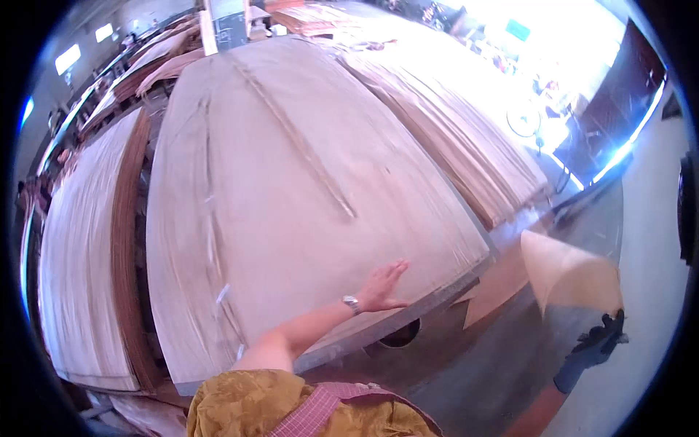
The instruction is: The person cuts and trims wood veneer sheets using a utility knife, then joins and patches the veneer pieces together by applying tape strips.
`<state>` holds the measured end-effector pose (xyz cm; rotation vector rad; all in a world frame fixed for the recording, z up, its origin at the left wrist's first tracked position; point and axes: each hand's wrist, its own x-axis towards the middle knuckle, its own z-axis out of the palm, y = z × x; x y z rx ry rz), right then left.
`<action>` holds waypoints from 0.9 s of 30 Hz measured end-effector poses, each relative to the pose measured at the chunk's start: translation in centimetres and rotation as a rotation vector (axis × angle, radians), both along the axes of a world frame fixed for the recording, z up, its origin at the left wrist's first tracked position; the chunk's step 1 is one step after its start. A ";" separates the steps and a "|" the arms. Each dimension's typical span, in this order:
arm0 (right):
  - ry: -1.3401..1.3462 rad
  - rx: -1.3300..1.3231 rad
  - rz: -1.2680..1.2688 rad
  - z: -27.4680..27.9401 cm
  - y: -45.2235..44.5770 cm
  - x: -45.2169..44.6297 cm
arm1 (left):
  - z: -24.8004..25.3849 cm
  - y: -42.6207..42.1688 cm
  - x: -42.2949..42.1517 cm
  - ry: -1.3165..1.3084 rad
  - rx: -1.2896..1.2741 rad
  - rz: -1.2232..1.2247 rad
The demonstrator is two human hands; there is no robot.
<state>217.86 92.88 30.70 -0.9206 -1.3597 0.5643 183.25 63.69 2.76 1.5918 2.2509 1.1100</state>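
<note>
The gloved right hand (598, 342) seems to pinch a corner of a curled veneer scrap (571, 275), held off the stack's right side. Handling this loose piece looks like the step in hand; the next move calls for a steady pinch. The bare left hand (380, 288), spread wide and gripping nothing, rests on or just above the top veneer sheet (291, 189). Beyond, veneer stacks flank it left (87, 255) and right (455, 138).

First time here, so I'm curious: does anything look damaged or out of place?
Yes. The big pale sheet shows what looks like a long split breaking its smooth surface. A jagged scrap lies on the floor rather than stacked.
</note>
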 end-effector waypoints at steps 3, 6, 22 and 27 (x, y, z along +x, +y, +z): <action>-0.037 0.235 0.085 2.6 -10.0 0.6 | -3.0 -13.1 -0.2 -0.058 0.036 0.108; -0.008 0.487 0.171 2.9 -12.3 2.7 | -2.0 -26.0 0.9 -0.031 0.021 0.263; -0.146 0.884 0.116 9.7 -46.0 -3.5 | 4.7 -57.6 10.1 -0.083 0.062 0.187; -0.223 0.971 0.003 11.3 -53.1 -7.4 | 7.0 -65.1 8.3 -0.248 0.092 0.133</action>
